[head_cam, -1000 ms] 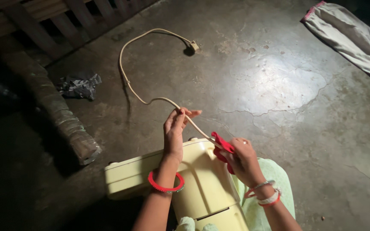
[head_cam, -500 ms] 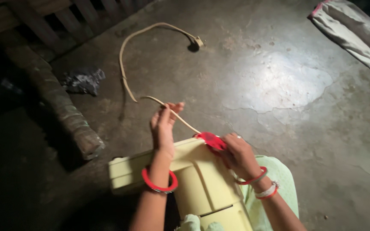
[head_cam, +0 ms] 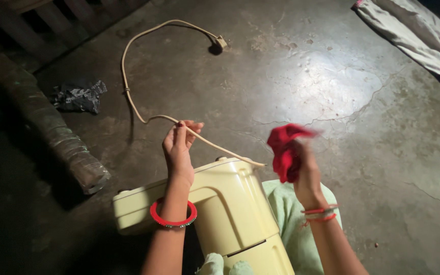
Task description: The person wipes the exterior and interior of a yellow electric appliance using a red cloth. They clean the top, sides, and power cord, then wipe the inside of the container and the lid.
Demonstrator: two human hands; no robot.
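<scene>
Head view, low middle of the frame: a pale yellow plastic machine body lies on the grey cracked concrete floor. The left hand has its fingers curled round a cream rubber cord just above the machine. The right hand, mid right, has its fingers closed tight on a red cloth rag, lifted off the machine. The cord runs to its plug at the upper middle. A crumpled black plastic bag lies at the upper left.
</scene>
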